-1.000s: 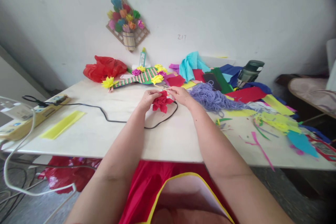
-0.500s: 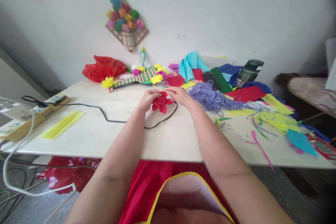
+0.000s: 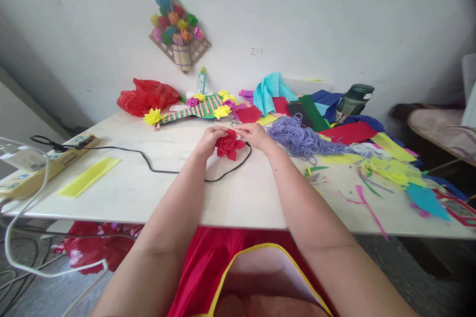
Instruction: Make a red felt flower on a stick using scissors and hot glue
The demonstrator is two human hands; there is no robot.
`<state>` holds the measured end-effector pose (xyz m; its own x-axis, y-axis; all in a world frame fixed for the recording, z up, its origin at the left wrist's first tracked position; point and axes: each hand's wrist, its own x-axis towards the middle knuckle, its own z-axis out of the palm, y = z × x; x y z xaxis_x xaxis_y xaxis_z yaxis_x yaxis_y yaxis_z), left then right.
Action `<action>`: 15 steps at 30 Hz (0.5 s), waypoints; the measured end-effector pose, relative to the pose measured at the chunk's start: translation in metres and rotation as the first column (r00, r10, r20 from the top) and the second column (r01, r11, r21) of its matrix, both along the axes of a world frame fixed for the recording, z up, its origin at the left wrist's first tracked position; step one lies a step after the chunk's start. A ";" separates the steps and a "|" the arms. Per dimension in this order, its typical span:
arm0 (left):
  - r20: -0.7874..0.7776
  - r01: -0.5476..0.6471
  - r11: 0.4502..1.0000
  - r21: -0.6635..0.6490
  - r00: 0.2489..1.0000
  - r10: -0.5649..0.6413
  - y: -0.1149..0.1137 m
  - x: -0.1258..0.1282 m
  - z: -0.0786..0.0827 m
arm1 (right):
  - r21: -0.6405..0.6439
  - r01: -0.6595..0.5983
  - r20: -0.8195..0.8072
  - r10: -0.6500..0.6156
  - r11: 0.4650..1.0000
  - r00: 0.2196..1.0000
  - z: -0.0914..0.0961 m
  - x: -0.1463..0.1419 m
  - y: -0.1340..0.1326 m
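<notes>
A red paper flower (image 3: 228,147) sits between my two hands above the white table (image 3: 156,193). My left hand (image 3: 210,139) is closed on the flower's left side. From the right, my right hand (image 3: 253,135) pinches its top edge with fingers together. A thin wooden stick (image 3: 223,124) pokes out just behind the flower. A black cable (image 3: 156,168) loops under my hands.
A green woven paper piece (image 3: 203,108) with yellow and pink flowers lies behind, beside a red bag (image 3: 147,95) and a glue bottle (image 3: 201,80). Purple yarn (image 3: 301,138), coloured paper scraps (image 3: 386,168) and a dark flask (image 3: 351,101) fill the right. A power strip (image 3: 48,161) and yellow strip (image 3: 89,176) lie left.
</notes>
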<state>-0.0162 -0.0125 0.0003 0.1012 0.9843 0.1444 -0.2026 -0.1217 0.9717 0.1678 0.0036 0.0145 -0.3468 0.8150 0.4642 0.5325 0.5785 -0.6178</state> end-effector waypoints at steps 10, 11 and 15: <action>0.038 -0.025 1.000 -0.011 0.999 0.025 -0.003 0.001 0.001 | 0.024 0.015 0.042 -0.016 1.000 0.999 -0.001 -0.001 0.000; 0.035 -0.022 1.000 -0.010 0.999 0.023 -0.003 0.001 0.001 | 0.026 0.014 0.041 -0.015 1.000 0.999 -0.001 -0.001 0.000; 0.021 -0.009 1.000 -0.004 1.000 0.009 -0.003 0.002 0.001 | 0.022 0.024 0.065 -0.026 0.999 0.998 0.000 -0.002 -0.002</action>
<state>-0.0145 -0.0154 0.0012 0.0891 0.9858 0.1422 -0.2218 -0.1196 0.9677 0.1660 0.0014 0.0149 -0.3564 0.8138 0.4590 0.5857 0.5773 -0.5689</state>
